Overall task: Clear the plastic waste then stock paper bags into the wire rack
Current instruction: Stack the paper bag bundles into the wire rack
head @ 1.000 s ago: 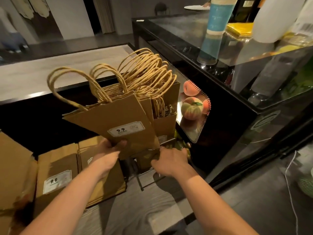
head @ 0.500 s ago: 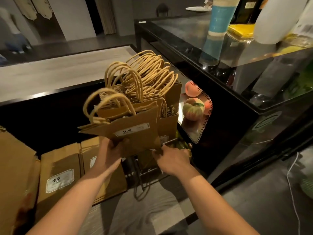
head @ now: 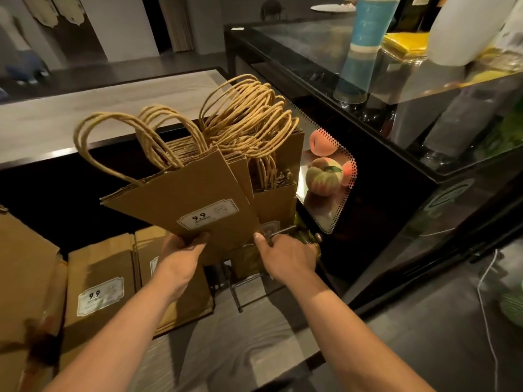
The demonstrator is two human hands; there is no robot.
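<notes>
Left hand [head: 181, 251] grips lower edge of brown kraft paper bag bundle with twisted rope handles [head: 184, 199], frame centre. Right hand [head: 285, 254] clenched on rim of black wire rack [head: 278, 232], steadying it. Advice: square bundle upright, slide behind stocked bags [head: 278, 171], handles up.

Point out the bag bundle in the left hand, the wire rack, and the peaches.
bag bundle [head: 198, 205]: head view, front panel.
wire rack [head: 278, 231]: head view, top bar.
peaches [head: 322, 176]: head view, front fruit.
</notes>
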